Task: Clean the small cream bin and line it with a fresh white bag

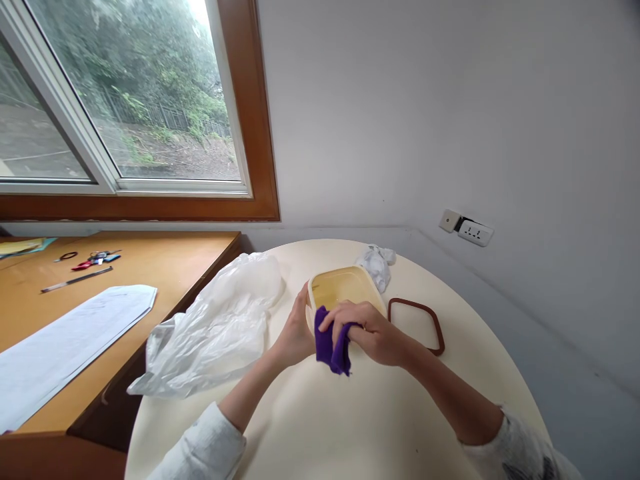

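Note:
A pale yellow plastic food container (pixel 347 283) is tilted above the round table, its open side toward me. My left hand (pixel 297 333) grips it by the left side, the fingers partly hidden behind it. Bunched in my right hand (pixel 367 328) is a purple cloth (pixel 331 343), which lies against the container's near rim. To the right on the table rests a brown-red square ring (pixel 434 320), which looks like a lid seal. Behind the container sits a crumpled whitish bundle (pixel 376 263), perhaps cloth or plastic.
A clear plastic bag (pixel 220 320) spreads over the left part of the cream round table (pixel 390 420). Left of it, a wooden desk (pixel 175 260) bears papers (pixel 75 333), a pen (pixel 75 279) and keys (pixel 100 257). A wall with a socket (pixel 476 233) stands behind.

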{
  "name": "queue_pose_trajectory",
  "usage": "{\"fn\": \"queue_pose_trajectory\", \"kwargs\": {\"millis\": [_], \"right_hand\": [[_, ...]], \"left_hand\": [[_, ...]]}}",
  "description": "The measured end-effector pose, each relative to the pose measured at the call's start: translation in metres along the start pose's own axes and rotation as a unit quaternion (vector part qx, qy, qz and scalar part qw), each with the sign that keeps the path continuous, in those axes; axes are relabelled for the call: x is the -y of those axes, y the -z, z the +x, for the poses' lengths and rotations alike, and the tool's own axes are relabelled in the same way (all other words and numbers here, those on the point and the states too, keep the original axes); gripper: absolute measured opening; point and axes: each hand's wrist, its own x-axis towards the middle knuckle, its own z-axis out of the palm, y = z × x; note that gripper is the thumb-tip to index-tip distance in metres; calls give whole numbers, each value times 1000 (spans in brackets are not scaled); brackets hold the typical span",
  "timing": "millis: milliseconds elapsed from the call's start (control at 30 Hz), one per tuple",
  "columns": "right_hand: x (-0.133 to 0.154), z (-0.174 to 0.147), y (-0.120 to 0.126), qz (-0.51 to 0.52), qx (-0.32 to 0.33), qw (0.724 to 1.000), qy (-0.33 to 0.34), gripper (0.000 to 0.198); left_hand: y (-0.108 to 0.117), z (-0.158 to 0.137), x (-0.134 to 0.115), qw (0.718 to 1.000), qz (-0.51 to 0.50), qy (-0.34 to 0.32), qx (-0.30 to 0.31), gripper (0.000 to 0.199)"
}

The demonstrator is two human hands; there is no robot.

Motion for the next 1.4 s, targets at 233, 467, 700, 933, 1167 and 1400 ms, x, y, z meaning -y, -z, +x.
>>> {"fn": "queue_pose_trajectory", "kwargs": {"millis": [233,467,700,933,1167,1400], "right_hand": [[-23,-22,22,-313,-33,948,49,22],[-60,-13,63,-404,-222,888,2,20],[-83,-22,96,-174,-330,882,-287,30],[-88,-84,69,-275,-33,855,-438,22],[-83,-113,42,-331,49,819,-467,13],[-27,-108,1,-328,51,872,-361,14]], "left_hand": [[6,0,-11,993,-66,79,50,117],[7,2,-17,989,-99,99,57,114],[1,6,-3,986,-136,97,7,107],[-7,18,22,987,-122,88,-54,103],[-10,13,34,976,14,130,-175,82],[-16,-36,3,970,-104,167,-143,43]]}}
